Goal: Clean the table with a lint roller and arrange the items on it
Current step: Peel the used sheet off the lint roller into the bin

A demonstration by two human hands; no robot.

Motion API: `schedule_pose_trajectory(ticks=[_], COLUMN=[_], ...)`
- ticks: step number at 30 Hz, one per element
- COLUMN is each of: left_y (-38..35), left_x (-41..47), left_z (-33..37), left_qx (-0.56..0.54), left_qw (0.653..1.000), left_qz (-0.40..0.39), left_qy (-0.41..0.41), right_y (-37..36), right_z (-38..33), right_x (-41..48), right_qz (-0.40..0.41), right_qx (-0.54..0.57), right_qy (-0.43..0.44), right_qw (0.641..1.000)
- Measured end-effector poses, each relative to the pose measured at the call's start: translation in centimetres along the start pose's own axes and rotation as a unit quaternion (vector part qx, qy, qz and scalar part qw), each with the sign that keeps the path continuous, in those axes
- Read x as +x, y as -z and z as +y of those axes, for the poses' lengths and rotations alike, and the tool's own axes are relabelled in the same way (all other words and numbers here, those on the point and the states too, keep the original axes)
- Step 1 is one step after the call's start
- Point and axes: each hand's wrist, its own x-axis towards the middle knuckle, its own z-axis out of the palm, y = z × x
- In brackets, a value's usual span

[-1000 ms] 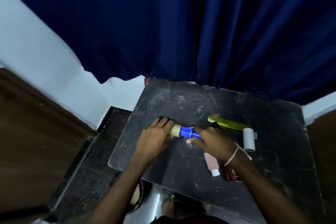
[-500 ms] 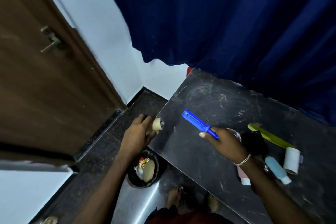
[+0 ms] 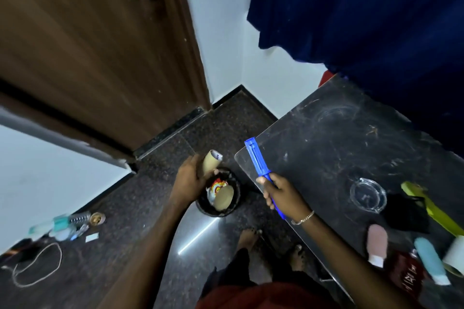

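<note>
Fingers of the left hand wrap the spent cardboard core over the bin, apparently for dropping, while the right hand, at three o'clock, clutches the bare roller handle awaiting a refill.

Bin on floor left of table; cardboard tube above bin.

Not much you can actually read here. The cardboard tube in your left hand has some dark blue print on its white end, but it's too blurry to make out. The dark red packet at the near right of the desk has pale lettering, maybe block characters, can't tell which. The colourful wrapper in the bin shows a graphic, no legible words.
</note>
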Motion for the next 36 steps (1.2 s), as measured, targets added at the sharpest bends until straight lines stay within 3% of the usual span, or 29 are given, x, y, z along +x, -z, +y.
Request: schedule_pose_trajectory(ticks=[11,18,28,36], left_y=[-6.0,-11.2,-13.0,-8.3], left_x=[-0.7,1.4,3.8,-1.1], left_z=[-10.6,-16.3,-19.5,-16.7], left_qx=[-0.116,-0.106,-0.077,-0.015], left_qw=[0.971,0.957,0.956,0.983], left_qz=[-0.009,-0.042,-0.027,-0.044], left_qy=[0.208,0.266,0.282,0.18], right_y=[-9.5,-13.2,-13.4,-10.6], right_z=[5.0,8.8,11.9,8.3], right_x=[5.6,10.2,12.4,8.7], right_qz=[-0.047,-0.046,-0.056,-0.036], right_qx=[-0.025,-0.055,-0.076,-0.064], right_qy=[-0.116,-0.12,-0.116,-0.093], right_qw=[0.992,0.99,0.989,0.993])
